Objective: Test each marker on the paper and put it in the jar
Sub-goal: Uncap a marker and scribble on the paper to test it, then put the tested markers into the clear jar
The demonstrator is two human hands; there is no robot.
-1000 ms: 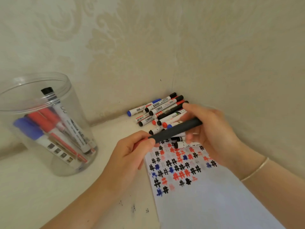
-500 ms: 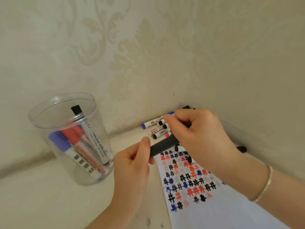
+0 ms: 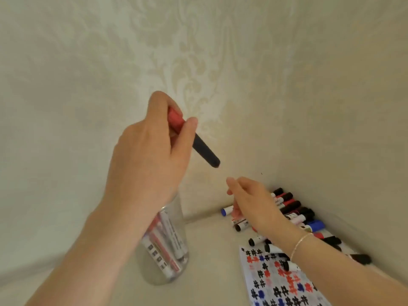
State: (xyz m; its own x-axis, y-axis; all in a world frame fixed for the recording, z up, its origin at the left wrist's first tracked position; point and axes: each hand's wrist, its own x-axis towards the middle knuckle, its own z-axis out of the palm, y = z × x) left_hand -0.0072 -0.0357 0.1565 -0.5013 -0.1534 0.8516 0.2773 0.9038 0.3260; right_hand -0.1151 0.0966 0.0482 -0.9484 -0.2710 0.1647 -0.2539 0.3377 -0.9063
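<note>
My left hand [image 3: 150,155] is raised above the clear jar [image 3: 178,219] and grips a dark marker with a red cap [image 3: 204,151], its dark end slanting down to the right. The jar stands below my left wrist with several markers inside. My right hand [image 3: 251,202] hovers over the pile of loose markers [image 3: 293,210] in the corner, fingers loosely curled, nothing visibly in it. The paper [image 3: 276,283], covered in black, red and blue hash marks, lies at the lower right, partly under my right forearm.
Patterned beige walls meet in a corner right behind the marker pile. More markers [image 3: 331,239] lie along the right wall beside the paper. The light tabletop [image 3: 209,261] shows between the jar and the paper.
My right hand has let go of the dark marker and dropped toward the pile. My left hand has lifted the marker up over the jar. The camera has tilted upward.
</note>
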